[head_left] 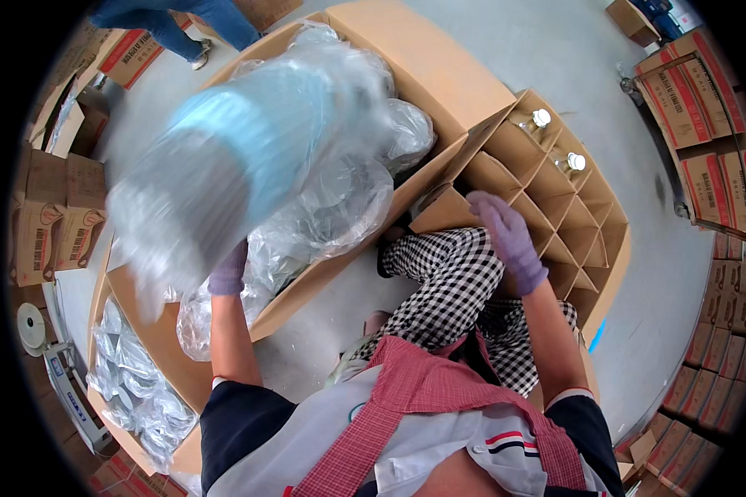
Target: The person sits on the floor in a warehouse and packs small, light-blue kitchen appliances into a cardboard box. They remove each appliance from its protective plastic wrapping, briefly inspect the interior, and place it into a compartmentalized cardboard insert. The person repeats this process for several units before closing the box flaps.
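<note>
My left hand, in a purple glove, is at the lower edge of a large bundle of clear plastic with a pale blue band. Motion blurs the bundle, which hides my left fingers, so their grip does not show. My right hand, gloved in purple too, is open with fingers stretched out and nothing in it, over the near left side of a divided carton. Two clear bottles with white caps stand in its far cells. Below the bundle, an open cardboard box holds crumpled clear plastic bags.
Another box at left holds clear plastic. Cartons are stacked at left and right; more sit on a trolley. Another person's legs are at the far left. My checked trousers are between the boxes.
</note>
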`<state>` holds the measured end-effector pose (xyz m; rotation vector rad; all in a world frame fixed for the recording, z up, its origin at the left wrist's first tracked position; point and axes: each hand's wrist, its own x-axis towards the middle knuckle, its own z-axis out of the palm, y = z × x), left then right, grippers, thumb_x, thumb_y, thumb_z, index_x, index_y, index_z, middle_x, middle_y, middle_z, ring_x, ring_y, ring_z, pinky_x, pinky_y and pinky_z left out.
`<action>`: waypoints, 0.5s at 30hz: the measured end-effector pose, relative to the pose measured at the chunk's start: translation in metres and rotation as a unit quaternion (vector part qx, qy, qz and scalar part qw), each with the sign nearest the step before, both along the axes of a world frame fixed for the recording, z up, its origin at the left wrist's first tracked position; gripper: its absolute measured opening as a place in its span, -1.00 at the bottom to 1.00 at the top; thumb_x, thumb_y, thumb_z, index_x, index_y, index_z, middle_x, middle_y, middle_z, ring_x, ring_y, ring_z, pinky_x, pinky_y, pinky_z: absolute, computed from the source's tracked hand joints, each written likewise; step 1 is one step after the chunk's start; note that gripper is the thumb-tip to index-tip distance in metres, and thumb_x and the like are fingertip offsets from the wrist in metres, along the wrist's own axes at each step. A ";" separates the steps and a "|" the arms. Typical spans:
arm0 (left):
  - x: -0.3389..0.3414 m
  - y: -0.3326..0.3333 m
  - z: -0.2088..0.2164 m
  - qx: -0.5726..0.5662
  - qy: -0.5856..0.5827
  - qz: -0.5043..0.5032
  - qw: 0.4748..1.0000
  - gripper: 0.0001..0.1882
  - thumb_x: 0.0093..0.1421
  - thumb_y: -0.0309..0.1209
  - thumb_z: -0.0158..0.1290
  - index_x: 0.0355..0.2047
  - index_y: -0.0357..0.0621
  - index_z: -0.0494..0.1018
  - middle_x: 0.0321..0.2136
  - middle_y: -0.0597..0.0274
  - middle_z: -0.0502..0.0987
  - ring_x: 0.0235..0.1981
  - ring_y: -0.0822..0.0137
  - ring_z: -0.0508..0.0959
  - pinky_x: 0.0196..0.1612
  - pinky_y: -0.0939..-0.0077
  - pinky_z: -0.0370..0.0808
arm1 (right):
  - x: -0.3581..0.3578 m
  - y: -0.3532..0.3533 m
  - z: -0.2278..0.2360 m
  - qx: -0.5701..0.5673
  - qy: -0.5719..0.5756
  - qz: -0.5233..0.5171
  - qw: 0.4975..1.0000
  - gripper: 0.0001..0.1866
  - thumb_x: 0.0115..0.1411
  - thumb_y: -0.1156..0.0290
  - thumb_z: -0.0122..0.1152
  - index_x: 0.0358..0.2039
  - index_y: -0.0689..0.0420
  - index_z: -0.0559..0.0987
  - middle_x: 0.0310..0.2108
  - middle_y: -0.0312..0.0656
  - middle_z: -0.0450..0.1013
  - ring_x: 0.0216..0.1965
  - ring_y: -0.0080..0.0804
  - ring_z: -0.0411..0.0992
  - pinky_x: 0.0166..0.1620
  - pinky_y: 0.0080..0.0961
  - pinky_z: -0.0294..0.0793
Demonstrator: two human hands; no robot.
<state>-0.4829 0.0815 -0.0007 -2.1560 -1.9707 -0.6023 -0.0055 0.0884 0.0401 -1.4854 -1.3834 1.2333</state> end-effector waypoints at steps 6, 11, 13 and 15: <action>0.039 0.095 -0.045 -0.221 -0.238 0.194 0.926 -0.46 -0.06 -0.08 0.17 -0.32 -0.41 0.52 -0.36 -0.19 0.58 -0.32 -0.12 0.57 -0.24 0.18 0.44 | 0.043 -0.021 -0.004 0.035 -0.125 0.028 0.991 -0.71 0.22 0.43 0.00 -0.08 0.27 0.50 -0.09 0.03 0.46 -0.01 -0.12 0.42 0.07 -0.40 0.36; 0.015 0.153 -0.080 -0.509 -0.136 0.102 0.844 -0.41 -0.04 0.01 0.17 -0.34 -0.41 0.53 -0.44 -0.05 0.58 -0.48 0.16 0.56 -0.42 0.25 0.48 | 0.070 -0.028 -0.013 0.026 -0.211 0.056 0.976 -0.75 0.17 0.45 0.08 -0.15 0.24 0.53 -0.10 0.03 0.46 -0.03 -0.02 0.41 0.05 -0.31 0.38; 0.039 0.174 -0.022 -0.615 -0.043 0.044 0.786 -0.40 -0.02 0.04 0.17 -0.33 -0.38 0.54 -0.50 0.04 0.57 -0.54 0.32 0.55 -0.49 0.40 0.49 | 0.086 -0.041 -0.002 0.045 -0.292 0.022 0.955 -0.75 0.16 0.45 0.10 -0.16 0.24 0.54 -0.10 0.02 0.47 -0.04 -0.03 0.41 0.03 -0.29 0.38; 0.066 0.203 0.050 -0.526 -0.103 -0.033 0.844 -0.65 0.14 -0.17 0.08 -0.33 -0.27 0.56 -0.57 0.15 0.55 -0.54 0.40 0.54 -0.44 0.46 0.49 | 0.087 -0.028 0.004 0.067 -0.321 -0.016 0.945 -0.75 0.14 0.46 0.12 -0.16 0.23 0.54 -0.10 0.01 0.46 -0.04 -0.04 0.42 0.02 -0.27 0.39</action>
